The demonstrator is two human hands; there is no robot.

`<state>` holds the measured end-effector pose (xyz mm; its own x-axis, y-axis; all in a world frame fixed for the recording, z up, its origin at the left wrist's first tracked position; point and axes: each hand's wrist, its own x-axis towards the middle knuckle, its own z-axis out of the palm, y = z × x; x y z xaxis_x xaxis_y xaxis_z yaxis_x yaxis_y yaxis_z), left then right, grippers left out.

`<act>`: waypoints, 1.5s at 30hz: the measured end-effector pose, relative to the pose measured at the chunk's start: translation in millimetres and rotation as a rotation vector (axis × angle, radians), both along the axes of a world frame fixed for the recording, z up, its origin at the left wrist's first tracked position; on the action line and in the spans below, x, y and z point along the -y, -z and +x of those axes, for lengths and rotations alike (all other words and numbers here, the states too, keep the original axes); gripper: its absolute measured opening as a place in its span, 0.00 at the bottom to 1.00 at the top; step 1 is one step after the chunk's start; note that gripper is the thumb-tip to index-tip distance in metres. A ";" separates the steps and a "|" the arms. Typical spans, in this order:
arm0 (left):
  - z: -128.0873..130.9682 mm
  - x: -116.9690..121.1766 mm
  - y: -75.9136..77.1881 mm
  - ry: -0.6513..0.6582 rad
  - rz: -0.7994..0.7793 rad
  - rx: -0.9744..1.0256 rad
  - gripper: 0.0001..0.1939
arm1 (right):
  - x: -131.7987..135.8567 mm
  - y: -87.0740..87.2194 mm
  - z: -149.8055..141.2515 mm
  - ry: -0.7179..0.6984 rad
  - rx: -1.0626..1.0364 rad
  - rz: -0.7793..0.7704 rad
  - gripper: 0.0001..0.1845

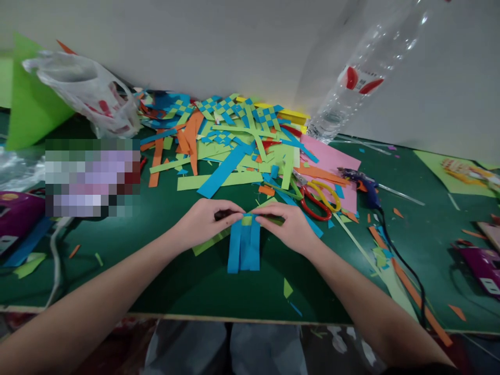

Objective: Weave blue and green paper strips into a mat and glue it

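Observation:
Both hands meet at the middle of a green table (164, 281). My left hand (205, 221) is closed, its fingertips pinching the top of a small set of blue paper strips (244, 247) that lie side by side, pointing toward me. My right hand (287, 224) pinches the same top edge from the right, where a green paper strip (211, 242) crosses the blue ones. The fingertips of both hands nearly touch over the strips.
A heap of cut blue, green and orange paper strips and woven pieces (234, 135) lies behind the hands. Red and yellow scissors (318, 200) and a blue glue gun (365, 185) with its cord lie right. A clear plastic bottle (359, 73) and a plastic bag (89, 94) stand behind.

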<state>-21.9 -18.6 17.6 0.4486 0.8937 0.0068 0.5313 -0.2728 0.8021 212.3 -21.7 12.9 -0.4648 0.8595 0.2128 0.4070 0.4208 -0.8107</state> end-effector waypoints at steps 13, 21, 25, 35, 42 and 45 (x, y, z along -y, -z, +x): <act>-4.9 -2.2 6.3 0.271 0.421 -0.273 0.13 | 8.6 5.3 17.0 -0.148 0.400 0.551 0.13; -21.7 -12.5 8.9 0.290 0.533 -0.391 0.14 | 11.5 8.8 12.4 -0.165 0.404 0.508 0.17; -26.7 -19.4 14.7 0.137 0.629 -0.501 0.15 | 9.7 10.2 13.7 -0.163 0.420 0.484 0.17; -6.5 -2.5 8.9 0.188 0.552 -0.318 0.19 | 9.2 9.6 14.6 -0.143 0.401 0.455 0.18; 4.2 3.5 14.3 0.273 0.450 -0.325 0.19 | 1.0 -3.6 27.5 -0.227 0.431 0.365 0.16; 4.1 3.6 13.3 0.273 0.445 -0.317 0.18 | -4.9 -7.4 34.5 -0.285 0.457 0.327 0.19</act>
<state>-17.8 -22.2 4.3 0.7024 0.6882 0.1820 0.5893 -0.7055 0.3936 246.8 -16.8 20.3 -0.7721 0.6125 0.1696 0.5172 0.7607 -0.3923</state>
